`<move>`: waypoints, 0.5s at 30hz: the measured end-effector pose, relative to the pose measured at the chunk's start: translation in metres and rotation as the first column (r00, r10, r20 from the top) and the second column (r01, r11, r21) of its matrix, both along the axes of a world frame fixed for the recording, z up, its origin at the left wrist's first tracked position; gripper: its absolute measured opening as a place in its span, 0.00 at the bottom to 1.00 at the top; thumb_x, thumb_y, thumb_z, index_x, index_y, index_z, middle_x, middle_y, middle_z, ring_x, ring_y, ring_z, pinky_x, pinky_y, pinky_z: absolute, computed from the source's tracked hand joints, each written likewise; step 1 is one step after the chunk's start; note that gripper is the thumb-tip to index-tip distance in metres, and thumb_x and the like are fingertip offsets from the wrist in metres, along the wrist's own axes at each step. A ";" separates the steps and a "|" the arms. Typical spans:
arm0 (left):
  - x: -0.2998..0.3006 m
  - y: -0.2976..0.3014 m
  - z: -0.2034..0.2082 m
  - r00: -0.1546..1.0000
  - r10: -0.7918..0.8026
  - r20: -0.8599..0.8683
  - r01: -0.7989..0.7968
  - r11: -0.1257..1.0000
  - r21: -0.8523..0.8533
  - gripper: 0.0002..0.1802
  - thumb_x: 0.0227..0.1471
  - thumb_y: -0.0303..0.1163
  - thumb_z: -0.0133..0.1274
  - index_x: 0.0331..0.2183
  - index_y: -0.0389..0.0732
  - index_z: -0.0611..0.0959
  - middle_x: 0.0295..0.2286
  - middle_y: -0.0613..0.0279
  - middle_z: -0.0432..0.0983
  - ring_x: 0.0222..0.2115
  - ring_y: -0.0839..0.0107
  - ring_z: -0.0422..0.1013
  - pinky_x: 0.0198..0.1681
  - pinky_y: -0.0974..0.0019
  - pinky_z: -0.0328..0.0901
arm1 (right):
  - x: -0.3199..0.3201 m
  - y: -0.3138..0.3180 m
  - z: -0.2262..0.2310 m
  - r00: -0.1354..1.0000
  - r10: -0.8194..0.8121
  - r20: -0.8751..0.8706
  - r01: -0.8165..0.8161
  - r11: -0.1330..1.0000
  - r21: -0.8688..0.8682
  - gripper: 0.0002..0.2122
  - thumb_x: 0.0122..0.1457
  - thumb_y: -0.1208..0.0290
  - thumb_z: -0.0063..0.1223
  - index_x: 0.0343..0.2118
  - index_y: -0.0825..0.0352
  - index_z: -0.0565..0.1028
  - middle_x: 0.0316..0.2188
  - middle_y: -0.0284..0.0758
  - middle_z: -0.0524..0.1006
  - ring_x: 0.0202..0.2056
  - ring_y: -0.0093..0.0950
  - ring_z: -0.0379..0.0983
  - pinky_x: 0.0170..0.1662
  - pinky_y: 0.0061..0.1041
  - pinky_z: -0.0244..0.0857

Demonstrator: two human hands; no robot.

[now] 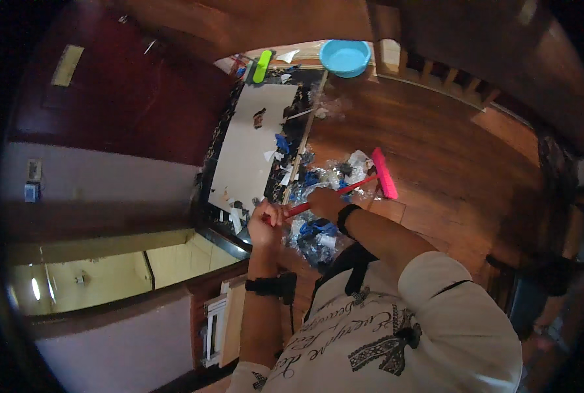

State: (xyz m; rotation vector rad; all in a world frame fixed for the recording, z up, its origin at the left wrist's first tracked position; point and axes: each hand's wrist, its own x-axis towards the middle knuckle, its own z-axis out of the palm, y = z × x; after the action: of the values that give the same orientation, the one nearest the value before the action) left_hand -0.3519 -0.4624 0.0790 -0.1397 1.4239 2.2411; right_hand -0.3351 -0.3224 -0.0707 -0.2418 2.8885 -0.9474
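Wooden floor (449,150) meets a pale panel (252,131) with a dark patterned border, and a dark red door (128,92) stands beyond the panel's left edge. From my remote seat I have the broom (385,173) with its pink head over the wood, just right of a loose heap of litter (334,171), mostly clear plastic with blue and white bits, along the border's right edge. The left hand (267,223) is closed round the near end of the red handle; the right hand (324,202) grips lower down, its fingertips hidden from me. A blue basin (345,57) sits near the border's far right corner. I read this as sweeping partway through, since scraps also dot the panel. Next, I think, calls for short, low strokes leftward, because light film could slip past the bristles.
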 end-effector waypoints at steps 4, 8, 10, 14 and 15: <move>0.002 -0.045 0.005 0.997 0.035 -0.075 -0.040 0.997 -0.061 0.26 0.53 0.38 0.38 0.06 0.44 0.60 0.09 0.60 0.57 0.20 0.63 0.60 0.36 0.63 0.57 | -0.009 -0.040 0.018 0.993 0.106 0.059 -0.102 0.992 -0.072 0.05 0.44 0.69 0.52 0.22 0.61 0.79 0.21 0.41 0.76 0.27 0.40 0.74 0.30 0.39 0.69; 0.006 -0.060 0.010 0.993 0.084 -0.081 -0.091 0.992 -0.087 0.27 0.53 0.39 0.38 0.06 0.45 0.59 0.08 0.62 0.56 0.18 0.66 0.58 0.35 0.62 0.57 | -0.012 -0.063 -0.001 0.989 0.071 -0.131 -0.092 0.982 -0.163 0.05 0.43 0.68 0.53 0.20 0.63 0.78 0.20 0.41 0.76 0.27 0.40 0.74 0.29 0.39 0.69; 0.008 -0.065 0.018 0.995 0.057 -0.085 -0.066 0.992 -0.108 0.27 0.53 0.40 0.38 0.06 0.45 0.59 0.08 0.62 0.57 0.20 0.64 0.60 0.37 0.62 0.56 | -0.011 -0.070 -0.009 0.979 0.058 -0.197 -0.098 0.975 -0.199 0.06 0.43 0.68 0.53 0.19 0.64 0.77 0.20 0.41 0.75 0.27 0.41 0.74 0.29 0.39 0.68; 0.021 -0.087 0.029 0.991 0.047 -0.122 -0.062 0.990 -0.125 0.28 0.54 0.41 0.37 0.05 0.45 0.59 0.07 0.61 0.57 0.20 0.64 0.60 0.36 0.63 0.56 | -0.001 -0.084 0.030 0.977 0.138 -0.164 -0.163 0.975 -0.150 0.06 0.43 0.69 0.53 0.19 0.66 0.76 0.20 0.42 0.75 0.27 0.40 0.74 0.29 0.38 0.69; 0.022 -0.087 0.034 0.989 0.021 -0.145 -0.038 0.992 -0.120 0.29 0.54 0.41 0.36 0.05 0.45 0.59 0.07 0.61 0.57 0.20 0.64 0.59 0.36 0.63 0.56 | 0.001 -0.081 0.038 0.976 0.141 -0.165 -0.164 0.977 -0.136 0.06 0.43 0.70 0.52 0.19 0.66 0.76 0.21 0.42 0.75 0.27 0.40 0.74 0.29 0.38 0.69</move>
State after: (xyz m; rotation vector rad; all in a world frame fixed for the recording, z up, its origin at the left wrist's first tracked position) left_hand -0.3302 -0.5492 0.1133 -0.0402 1.6465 2.2258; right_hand -0.3338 -0.4035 -0.0323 -0.5659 2.8838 -1.1649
